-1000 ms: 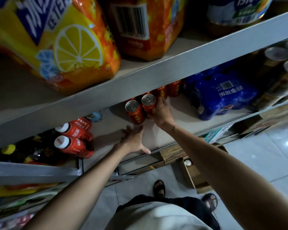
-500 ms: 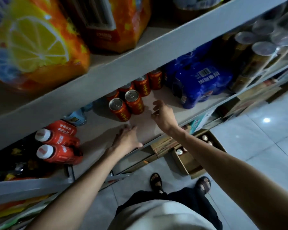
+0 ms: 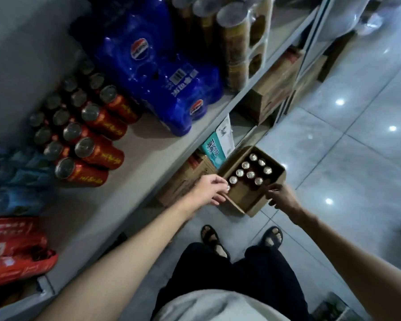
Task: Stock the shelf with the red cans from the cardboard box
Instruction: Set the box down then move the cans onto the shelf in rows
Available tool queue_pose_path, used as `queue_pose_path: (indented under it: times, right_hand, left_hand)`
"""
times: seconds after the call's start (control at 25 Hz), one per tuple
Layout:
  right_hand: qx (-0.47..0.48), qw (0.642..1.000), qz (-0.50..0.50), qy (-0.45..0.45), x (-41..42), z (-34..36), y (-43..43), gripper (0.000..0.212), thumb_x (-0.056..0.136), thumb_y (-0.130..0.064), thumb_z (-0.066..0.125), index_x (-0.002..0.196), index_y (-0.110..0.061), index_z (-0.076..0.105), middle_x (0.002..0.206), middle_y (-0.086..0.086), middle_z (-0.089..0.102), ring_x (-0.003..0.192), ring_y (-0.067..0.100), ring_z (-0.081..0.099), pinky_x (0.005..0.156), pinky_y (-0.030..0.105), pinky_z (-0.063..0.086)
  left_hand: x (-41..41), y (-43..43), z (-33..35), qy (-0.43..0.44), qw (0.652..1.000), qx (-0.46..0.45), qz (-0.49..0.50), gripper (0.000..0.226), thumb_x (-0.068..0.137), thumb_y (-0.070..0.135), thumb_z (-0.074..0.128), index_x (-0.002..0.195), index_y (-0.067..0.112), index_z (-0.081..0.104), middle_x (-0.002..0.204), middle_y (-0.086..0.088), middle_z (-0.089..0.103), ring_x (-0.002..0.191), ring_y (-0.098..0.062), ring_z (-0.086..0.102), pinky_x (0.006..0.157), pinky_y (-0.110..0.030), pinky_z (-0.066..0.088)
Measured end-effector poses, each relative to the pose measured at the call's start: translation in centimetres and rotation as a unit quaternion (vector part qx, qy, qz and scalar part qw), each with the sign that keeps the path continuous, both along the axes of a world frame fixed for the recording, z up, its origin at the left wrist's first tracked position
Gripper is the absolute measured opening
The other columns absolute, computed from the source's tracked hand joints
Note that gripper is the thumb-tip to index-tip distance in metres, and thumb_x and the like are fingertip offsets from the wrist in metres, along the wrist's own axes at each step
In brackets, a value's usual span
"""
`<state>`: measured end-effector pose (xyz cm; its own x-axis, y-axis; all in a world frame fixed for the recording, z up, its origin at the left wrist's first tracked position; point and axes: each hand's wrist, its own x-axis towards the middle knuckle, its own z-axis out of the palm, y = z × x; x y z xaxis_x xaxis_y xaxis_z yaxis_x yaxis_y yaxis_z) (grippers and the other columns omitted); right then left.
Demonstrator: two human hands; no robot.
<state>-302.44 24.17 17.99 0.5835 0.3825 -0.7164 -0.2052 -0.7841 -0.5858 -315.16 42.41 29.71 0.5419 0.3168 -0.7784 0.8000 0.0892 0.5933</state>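
We reach down with both hands toward the open cardboard box (image 3: pixel 273 193) on the tiled floor (image 3: pixel 357 158), below and just in front of the shelf (image 3: pixel 148 158). Inside it, upright red cans (image 3: pixel 250 174) show only their silver tops, long axes pointing up at us. Our left hand (image 3: pixel 208 189) is nearer: its fingertips curl round the top of a can (image 3: pixel 228 187) at the box's near-left corner, though we cannot tell whether it is gripped yet. Our right hand (image 3: pixel 281 196) hovers at the box's near-right rim, fingers loosely spread, holding nothing. More red cans (image 3: pixel 97 154) already stand in rows on the shelf beside a blue shrink-wrapped cola pack (image 3: pixel 162 84), with bare shelf in front of them.
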Motion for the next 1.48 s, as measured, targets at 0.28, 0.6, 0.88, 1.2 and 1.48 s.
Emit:
queue_pose_path:
  times: [0.28,0.6,0.88,1.2,1.48]
  right_hand:
    - [-0.087,0.995,0.016,0.048,4.5,-13.0,-4.8,0.016,0.084,0.003,0.056,0.092,-0.004,0.067,0.084,0.018,0.070,0.065,0.026,0.064,0.067,0.034,0.053]
    - [-0.092,0.974,0.187,-0.093,7.6,-40.0,0.1,0.023,0.087,-0.016,0.059,0.107,-0.006,0.055,0.104,0.016,0.063,0.096,0.038,0.062,0.077,0.042,0.052]
    - [-0.237,0.927,0.192,-0.218,8.8,-60.9,5.6,0.049,0.093,-0.025,0.058,0.134,-0.008,0.038,0.122,0.017,0.050,0.101,0.039,0.059,0.062,0.037,0.038]
    - [-0.219,0.957,0.060,-0.178,8.0,-64.8,6.6,0.046,0.087,-0.027,0.065,0.121,-0.007,0.041,0.114,0.023,0.053,0.090,0.042,0.063,0.061,0.037,0.041]
    - [-0.052,0.979,-0.152,0.125,7.2,-50.5,3.2,0.052,0.066,-0.054,0.067,0.101,-0.019,0.050,0.096,0.008,0.063,0.080,0.026,0.060,0.060,0.031,0.045]
  left_hand:
    - [5.9,-4.0,-14.7,0.158,0.975,-0.084,0.133,0.007,0.099,0.012,0.047,0.106,0.012,0.049,0.105,-0.012,0.053,0.070,-0.019,0.058,0.065,-0.028,0.048]
    - [8.9,-3.2,-46.3,0.280,0.946,-0.026,0.161,0.012,0.091,0.023,0.058,0.098,0.013,0.057,0.091,-0.005,0.053,0.088,-0.027,0.057,0.067,-0.030,0.047]
    - [7.9,-0.7,-66.3,0.325,0.920,-0.022,0.218,0.050,0.102,0.028,0.043,0.148,0.012,0.031,0.148,-0.016,0.042,0.131,-0.037,0.047,0.104,-0.045,0.043]
    - [7.0,0.1,-69.6,0.338,0.906,0.024,0.255,0.035,0.093,0.014,0.054,0.126,0.011,0.044,0.121,-0.014,0.050,0.109,-0.031,0.053,0.081,-0.039,0.052]
    - [10.3,-1.6,-57.8,0.197,0.977,0.079,0.019,0.086,0.076,0.014,0.075,0.147,0.021,0.028,0.145,-0.007,0.045,0.132,-0.026,0.044,0.113,-0.041,0.035]
